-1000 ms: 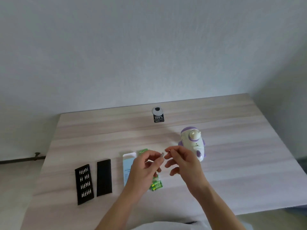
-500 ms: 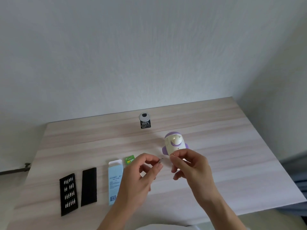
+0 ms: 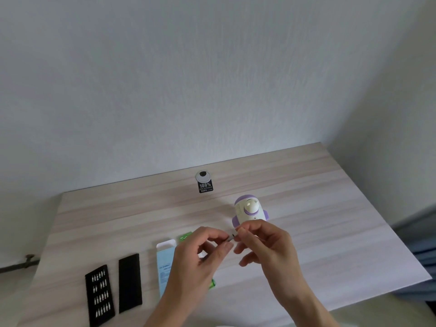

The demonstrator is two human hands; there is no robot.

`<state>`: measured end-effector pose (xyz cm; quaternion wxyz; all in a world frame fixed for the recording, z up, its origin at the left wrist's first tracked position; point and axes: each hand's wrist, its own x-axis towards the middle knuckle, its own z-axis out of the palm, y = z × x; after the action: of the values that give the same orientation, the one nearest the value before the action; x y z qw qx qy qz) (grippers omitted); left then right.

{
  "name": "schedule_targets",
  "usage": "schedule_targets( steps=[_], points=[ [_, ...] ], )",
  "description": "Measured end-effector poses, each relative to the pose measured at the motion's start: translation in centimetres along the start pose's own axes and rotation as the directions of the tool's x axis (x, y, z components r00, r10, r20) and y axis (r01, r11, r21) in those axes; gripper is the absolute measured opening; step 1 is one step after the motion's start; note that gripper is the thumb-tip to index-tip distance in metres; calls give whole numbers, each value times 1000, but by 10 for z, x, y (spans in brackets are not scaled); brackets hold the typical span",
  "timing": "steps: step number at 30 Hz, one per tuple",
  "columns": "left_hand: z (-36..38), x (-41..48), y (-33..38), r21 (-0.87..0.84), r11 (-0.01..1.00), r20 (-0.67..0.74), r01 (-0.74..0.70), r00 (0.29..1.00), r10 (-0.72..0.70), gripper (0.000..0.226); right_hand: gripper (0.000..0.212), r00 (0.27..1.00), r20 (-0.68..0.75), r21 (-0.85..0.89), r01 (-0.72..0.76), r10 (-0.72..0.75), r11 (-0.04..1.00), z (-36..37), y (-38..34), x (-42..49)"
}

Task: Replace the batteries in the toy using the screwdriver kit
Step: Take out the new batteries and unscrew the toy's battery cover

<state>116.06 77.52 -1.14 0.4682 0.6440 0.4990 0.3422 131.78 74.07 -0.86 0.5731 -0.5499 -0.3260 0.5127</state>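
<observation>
Tabletop (image 3: 330, 208) of pale wood bears the purple-and-white toy (image 3: 249, 210), upright. Left hand (image 3: 198, 258) and right hand (image 3: 266, 241) meet just in front of the toy, fingers curled. Blue box (image 3: 165, 267), bit tray (image 3: 100, 295) and black lid (image 3: 129, 283) lie front-left of the toy, with the green battery pack (image 3: 185, 237) nearer it and partly hidden. Both hands pinch one small dark bit (image 3: 232, 237).

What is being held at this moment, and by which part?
A slim dark tool, likely the screwdriver: the left hand pinches its shaft, the right hand pinches the tip end. Most of it is hidden.
</observation>
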Motion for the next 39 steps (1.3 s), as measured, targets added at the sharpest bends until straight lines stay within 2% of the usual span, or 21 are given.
schedule_targets(
  steps=[14, 18, 25, 29, 33, 36, 39],
  points=[
    [-14, -6, -11, 29, 1000, 64, 4, 998, -6, 10, 12, 1000, -24, -62, -18, 17, 998, 12, 10, -10],
    [-17, -10, -15, 28, 1000, 66, -1, 998, 0, 9, 19, 1000, 4, -183, 30, -30, 983, 17, 15, -14],
    [-19, -13, -20, -24, 1000, 60, -7, 998, 8, 7, 17, 1000, 11, -141, -16, 18, 990, 24, 18, -18],
    [-21, -12, -23, 5, 998, 52, -65, 997, 65, 21, 18, 1000, 1, -148, -9, 9, 989, 31, 20, -20],
    [-23, -10, -28, 10, 996, 102, -86, 991, 84, 20, 16, 1000, -14, -186, -4, 1, 983, 29, 22, -21],
    [-22, -12, -28, -25, 998, 109, -64, 992, 66, 10, 4, 1000, -24, -142, -15, 12, 990, 31, 26, -25],
    [-22, -11, -29, -130, 991, 122, -16, 992, 32, 9, 30, 998, -16, -148, -59, 57, 987, 30, 37, -28]
  ],
)
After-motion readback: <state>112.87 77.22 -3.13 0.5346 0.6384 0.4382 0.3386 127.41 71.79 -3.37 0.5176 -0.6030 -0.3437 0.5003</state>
